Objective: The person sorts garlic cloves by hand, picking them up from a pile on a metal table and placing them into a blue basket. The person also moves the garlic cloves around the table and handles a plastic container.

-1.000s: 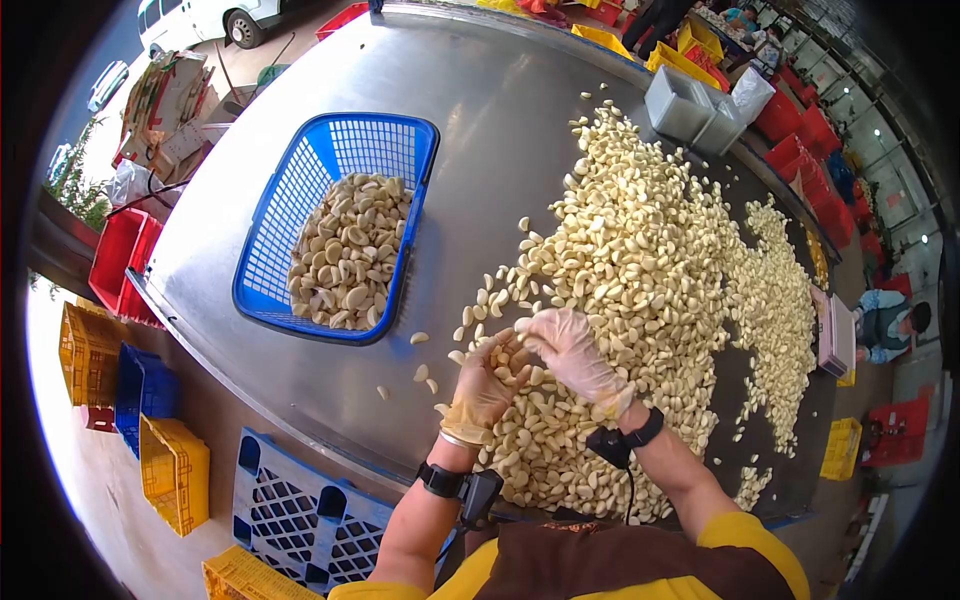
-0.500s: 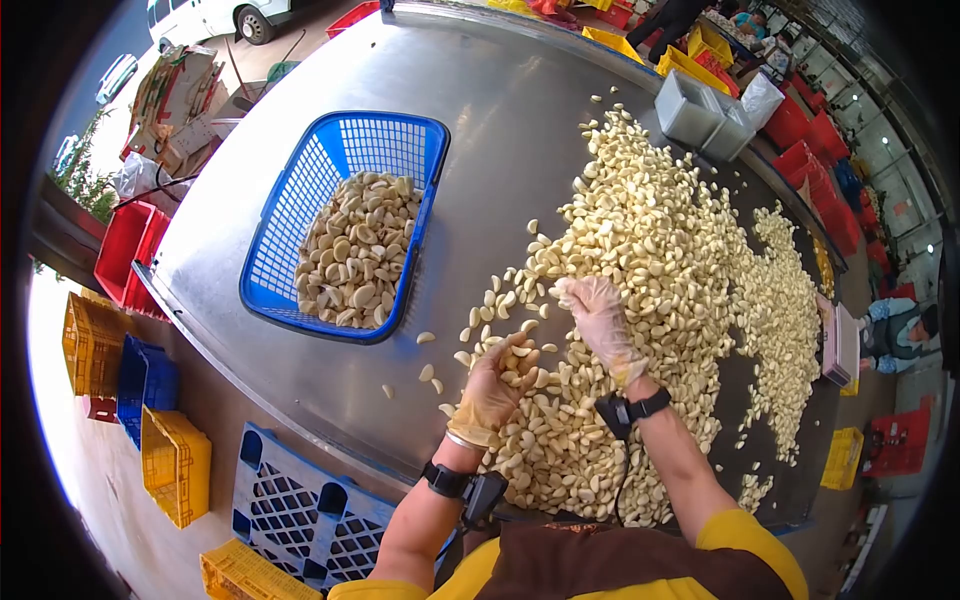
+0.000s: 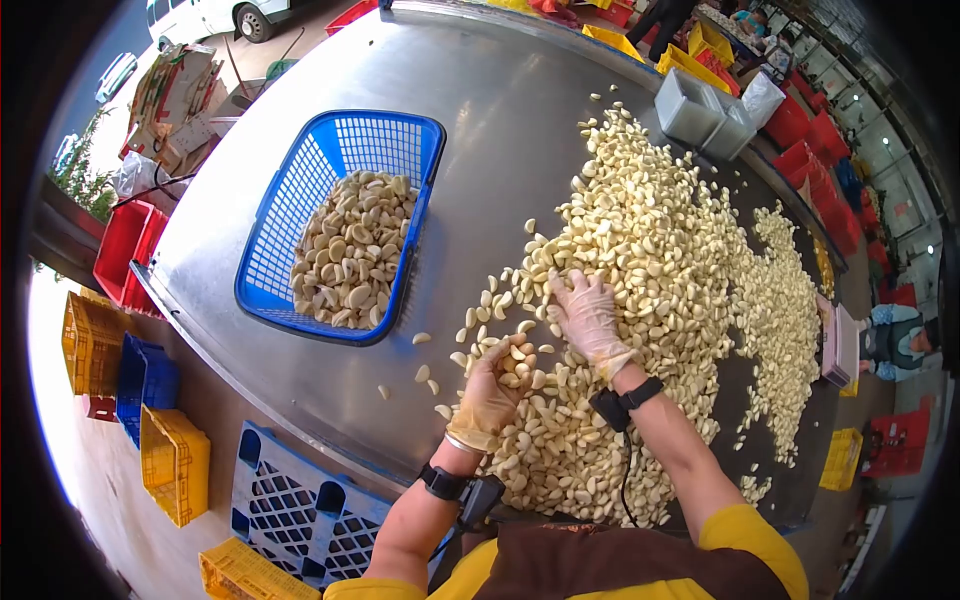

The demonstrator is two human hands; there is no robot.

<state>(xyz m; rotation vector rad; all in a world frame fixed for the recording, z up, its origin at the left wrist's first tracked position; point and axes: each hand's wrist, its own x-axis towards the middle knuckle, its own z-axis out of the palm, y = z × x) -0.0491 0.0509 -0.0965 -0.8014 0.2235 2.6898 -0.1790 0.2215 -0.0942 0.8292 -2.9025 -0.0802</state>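
Note:
A large heap of peeled garlic cloves (image 3: 650,230) spreads over the right part of the metal table (image 3: 480,140). My left hand (image 3: 488,395), in a thin see-through glove, is cupped palm up at the heap's left edge, with a few cloves held between palm and curled fingers. Gloved as well, my right hand (image 3: 590,318) rests palm down on the heap with its fingers apart; whether a clove lies under the fingertips is hidden. To the left stands a blue plastic basket (image 3: 268,240), partly filled with garlic cloves (image 3: 352,250).
Grey bins (image 3: 690,108) sit at the table's far right edge. A pink-lidded box (image 3: 842,345) is at the right side, near another person (image 3: 900,340). Yellow crates (image 3: 175,465) and a blue pallet (image 3: 300,510) lie on the floor at left. Stray cloves dot the table.
My right hand has gone from bunched fingers to spread ones, reaching down onto the heap. My left hand has stayed nearly in place, with more cloves showing in its palm.

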